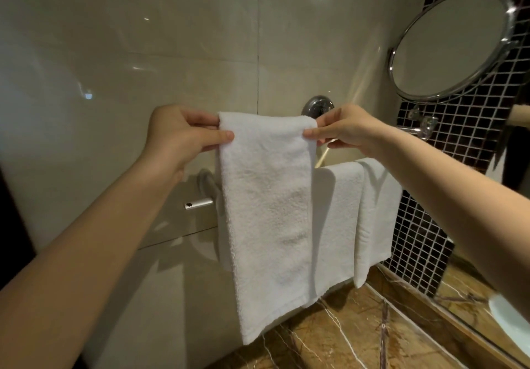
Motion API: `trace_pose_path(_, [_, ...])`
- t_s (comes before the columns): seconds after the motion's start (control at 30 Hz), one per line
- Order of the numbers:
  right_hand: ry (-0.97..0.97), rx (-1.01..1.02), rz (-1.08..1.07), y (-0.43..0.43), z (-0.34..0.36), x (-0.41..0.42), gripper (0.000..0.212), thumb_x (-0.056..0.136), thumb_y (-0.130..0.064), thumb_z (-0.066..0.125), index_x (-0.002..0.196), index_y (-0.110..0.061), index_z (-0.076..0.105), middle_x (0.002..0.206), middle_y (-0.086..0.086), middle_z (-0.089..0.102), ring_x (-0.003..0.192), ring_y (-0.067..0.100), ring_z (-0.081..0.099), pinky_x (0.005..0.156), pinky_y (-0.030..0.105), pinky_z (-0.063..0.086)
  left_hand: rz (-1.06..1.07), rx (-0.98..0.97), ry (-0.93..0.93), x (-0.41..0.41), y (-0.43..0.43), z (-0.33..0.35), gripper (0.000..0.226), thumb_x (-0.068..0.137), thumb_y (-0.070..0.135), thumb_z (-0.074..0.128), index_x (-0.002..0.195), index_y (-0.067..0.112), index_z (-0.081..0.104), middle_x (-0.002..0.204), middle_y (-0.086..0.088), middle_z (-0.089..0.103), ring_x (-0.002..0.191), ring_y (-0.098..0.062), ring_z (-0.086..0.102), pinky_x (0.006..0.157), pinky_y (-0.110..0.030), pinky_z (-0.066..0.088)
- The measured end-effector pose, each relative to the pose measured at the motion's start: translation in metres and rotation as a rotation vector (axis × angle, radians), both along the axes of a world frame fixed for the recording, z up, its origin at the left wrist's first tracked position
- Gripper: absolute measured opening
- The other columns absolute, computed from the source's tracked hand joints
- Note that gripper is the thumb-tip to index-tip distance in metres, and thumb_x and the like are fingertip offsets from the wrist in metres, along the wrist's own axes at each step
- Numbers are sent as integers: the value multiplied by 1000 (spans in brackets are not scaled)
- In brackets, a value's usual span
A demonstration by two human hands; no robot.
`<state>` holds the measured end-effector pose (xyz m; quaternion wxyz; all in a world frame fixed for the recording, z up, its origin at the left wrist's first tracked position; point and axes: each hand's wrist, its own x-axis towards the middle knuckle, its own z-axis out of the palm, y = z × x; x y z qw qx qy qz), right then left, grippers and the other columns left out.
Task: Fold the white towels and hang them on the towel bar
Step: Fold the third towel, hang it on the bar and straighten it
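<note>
A folded white towel (266, 211) hangs lengthwise, its long axis running top to bottom and leaning slightly, so the bottom edge sits a little right of the top. Its folded top edge is held level, well above the towel bar (198, 204), whose left end shows just left of the towel, about a third of the way down it. The left hand (177, 133) pinches the top left corner between thumb and forefinger, the other fingers curled behind the cloth. The right hand (341, 127) pinches the top right corner the same way, its fingertips pressed together on the fold. Right of the held towel, two more towels (358, 213) already hang over the bar, their long axes also vertical, the nearer one partly hidden behind the held towel. Their lower ends hang just above the marble counter (338, 337). A round mirror (450, 44) is mounted up and to the right of the bar.
</note>
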<state>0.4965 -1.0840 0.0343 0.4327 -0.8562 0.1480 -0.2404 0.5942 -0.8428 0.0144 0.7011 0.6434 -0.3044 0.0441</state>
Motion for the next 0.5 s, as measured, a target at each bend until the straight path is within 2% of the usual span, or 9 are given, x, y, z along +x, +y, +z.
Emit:
trace_pose_path(0.2, [44,3,-10,4,-19,3,19,70,-22,83,67,-13,66,59,1,60,52,6,51,46,11,40,57,103,12,1,5,-14,23,64,-6,79,74,7,65,74,-3,64,50,2,61,53,-9,50])
trace_pose_path(0.27, [50,-5,-20,4,-26,5,20,69,-22,83,65,-13,65,59,2,57,53,7,49,50,16,38,88,160,-2,2,6,-20,23,63,-3,82,75,9,66,73,-2,64,54,-2,63,57,-13,53])
trace_pose_path(0.33, [61,-13,-34,4,-35,7,20,69,-21,84,69,-11,67,60,1,54,53,6,47,51,17,35,130,239,-17,5,9,-26,24,60,3,85,73,13,68,73,-2,67,64,-12,65,70,-25,57])
trace_pose_path(0.4, [70,-2,-33,4,-46,8,19,70,-17,83,73,-9,67,59,0,52,49,4,44,45,13,33,171,324,-57,4,11,-33,22,60,10,87,68,19,69,72,1,69,70,-16,65,78,-31,55])
trace_pose_path(0.5, [91,21,-49,1,-61,11,24,71,-15,83,84,-1,70,57,1,51,44,5,42,39,11,31,255,433,-140,-3,11,-41,20,65,19,85,64,26,66,70,8,66,72,-14,64,69,-25,46])
